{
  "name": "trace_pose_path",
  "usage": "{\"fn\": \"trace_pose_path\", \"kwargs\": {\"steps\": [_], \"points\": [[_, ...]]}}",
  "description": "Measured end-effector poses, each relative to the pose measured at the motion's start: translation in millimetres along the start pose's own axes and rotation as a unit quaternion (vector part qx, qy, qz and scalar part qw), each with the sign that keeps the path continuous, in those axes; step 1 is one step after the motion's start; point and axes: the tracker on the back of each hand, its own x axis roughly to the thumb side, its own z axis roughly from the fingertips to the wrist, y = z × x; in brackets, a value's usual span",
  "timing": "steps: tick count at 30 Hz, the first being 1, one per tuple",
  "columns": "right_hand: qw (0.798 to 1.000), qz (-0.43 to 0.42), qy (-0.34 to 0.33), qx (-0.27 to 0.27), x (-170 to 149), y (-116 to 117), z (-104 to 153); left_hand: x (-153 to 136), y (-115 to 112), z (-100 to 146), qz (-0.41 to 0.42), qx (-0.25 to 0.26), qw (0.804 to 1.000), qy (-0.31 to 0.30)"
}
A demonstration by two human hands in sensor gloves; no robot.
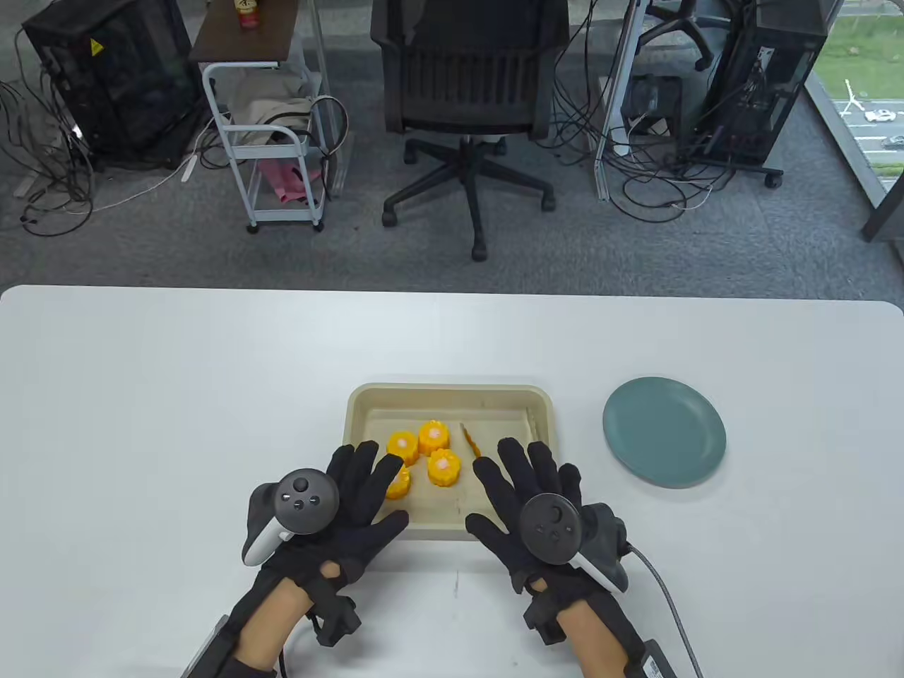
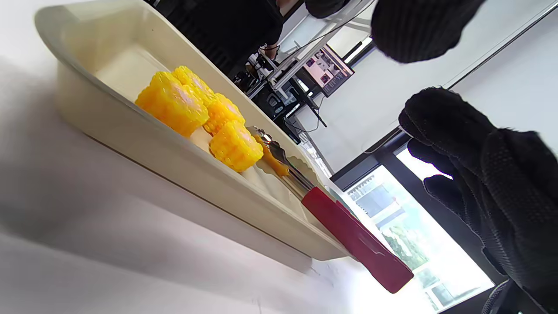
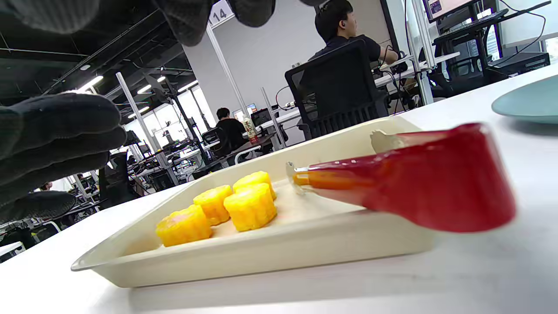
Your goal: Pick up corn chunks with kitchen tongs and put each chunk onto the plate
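Several yellow corn chunks [image 1: 444,467] [image 2: 174,102] [image 3: 250,207] lie in a cream tray [image 1: 452,395] [image 2: 144,144] [image 3: 270,253]. Red-handled tongs [image 2: 357,240] [image 3: 436,183] rest in the tray with the handle over its front rim; in the table view only their tip [image 1: 471,441] shows. My left hand [image 1: 374,494] is spread flat over the tray's front left, partly covering one chunk. My right hand [image 1: 503,494] is spread flat above the tongs' handle and holds nothing. The teal plate [image 1: 664,431] [image 3: 527,102] sits right of the tray with nothing on it.
The white table [image 1: 141,424] stretches wide to the left and behind the tray. A cable [image 1: 664,593] trails from my right wrist. Beyond the far edge stand an office chair [image 1: 466,106] and a cart [image 1: 275,141].
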Motion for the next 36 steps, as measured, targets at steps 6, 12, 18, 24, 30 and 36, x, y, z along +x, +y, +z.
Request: {"fn": "trace_pose_path", "kwargs": {"steps": [6,12,18,24,30,36], "points": [[1.000,-0.001,0.001,0.002,0,0,0,0,0,1,0.008,0.002,1.000,0.002],[1.000,0.000,-0.001,0.003,0,0,1,-1,1,1,0.018,0.002,1.000,0.004],[1.000,0.006,-0.002,0.003,-1,-1,2,-1,2,1,0.019,0.002,1.000,0.007],[1.000,0.018,0.004,-0.005,-3,-5,5,-1,3,2,0.020,0.001,1.000,0.009],[0.998,0.045,0.039,-0.020,-6,-7,5,-2,5,2,0.026,0.005,1.000,0.009],[0.993,0.064,0.095,0.003,-11,-3,4,-2,6,1,0.025,0.005,1.000,0.009]]}}
